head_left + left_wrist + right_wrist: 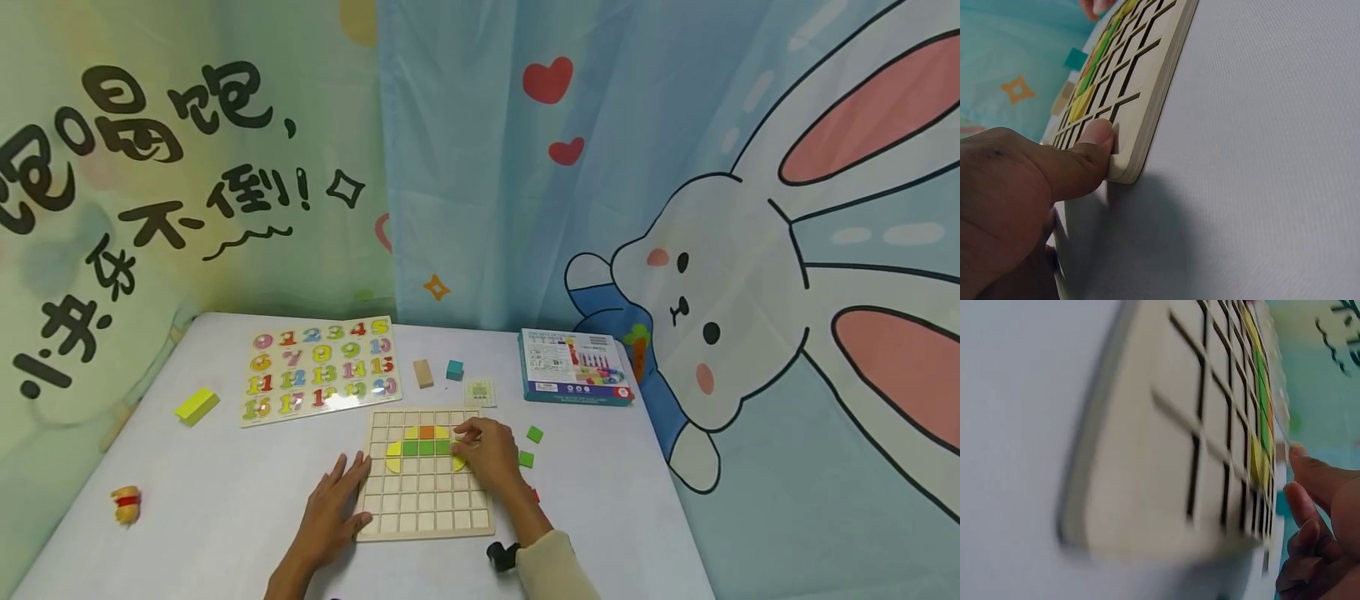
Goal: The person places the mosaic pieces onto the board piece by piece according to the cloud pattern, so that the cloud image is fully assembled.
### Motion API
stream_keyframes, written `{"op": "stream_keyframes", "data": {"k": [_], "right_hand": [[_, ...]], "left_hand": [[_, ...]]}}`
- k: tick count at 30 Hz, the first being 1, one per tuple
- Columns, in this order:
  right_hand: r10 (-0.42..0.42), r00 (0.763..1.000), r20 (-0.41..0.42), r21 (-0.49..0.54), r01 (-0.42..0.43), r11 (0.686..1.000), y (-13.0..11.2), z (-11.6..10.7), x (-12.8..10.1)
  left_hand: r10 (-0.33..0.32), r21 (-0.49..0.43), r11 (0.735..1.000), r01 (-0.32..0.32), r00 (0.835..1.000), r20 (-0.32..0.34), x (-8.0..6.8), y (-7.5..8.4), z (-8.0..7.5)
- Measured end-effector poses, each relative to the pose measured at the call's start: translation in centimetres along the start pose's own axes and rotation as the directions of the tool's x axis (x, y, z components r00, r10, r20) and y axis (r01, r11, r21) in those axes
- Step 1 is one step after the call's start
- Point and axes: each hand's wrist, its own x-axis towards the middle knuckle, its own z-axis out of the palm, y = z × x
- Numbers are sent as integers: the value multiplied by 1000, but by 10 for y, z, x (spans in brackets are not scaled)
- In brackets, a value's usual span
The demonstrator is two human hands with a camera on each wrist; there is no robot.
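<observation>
Centrally, low in the head view, the pale wooden grid board [425,475] is steadied by the flat, spread left hand [333,508]; a yellow tile [459,461] is pinched by the right hand [487,454].

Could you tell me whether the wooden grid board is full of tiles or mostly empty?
Mostly empty: the wooden grid board holds only a few yellow, green and orange tiles in its upper rows.

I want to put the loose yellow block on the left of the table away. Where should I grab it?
Pinch the yellow block across its two long sides, coming straight down from above. It lies flat and alone on the table, angled, with open space around it, so its narrow width seems the easiest span for thumb and fingers.
</observation>
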Motion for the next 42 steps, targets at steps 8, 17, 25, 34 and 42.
{"op": "stream_keyframes", "data": {"k": [8, 17, 25, 34, 42], "right_hand": [[168, 978, -127, -24, -172, 985, 37, -48, 11], [280, 940, -194, -162, -313, 936, 69, -72, 17], [268, 949, -167, -169, -296, 940, 60, -66, 17], [194, 972, -133, -14, -197, 980, 26, -37, -3], [64, 998, -27, 24, -63, 998, -1, 1, -16]], "left_hand": [[6, 10, 1000, -6, 1000, 7, -1, 1, -2], [-3, 5, 1000, 3, 1000, 10, 0, -1, -1], [-30, -4, 1000, 31, 999, 27, 1, -1, 0], [-39, -7, 999, 39, 999, 34, 1, 1, -1], [-30, -17, 999, 30, 999, 27, 2, 0, 0]]}}
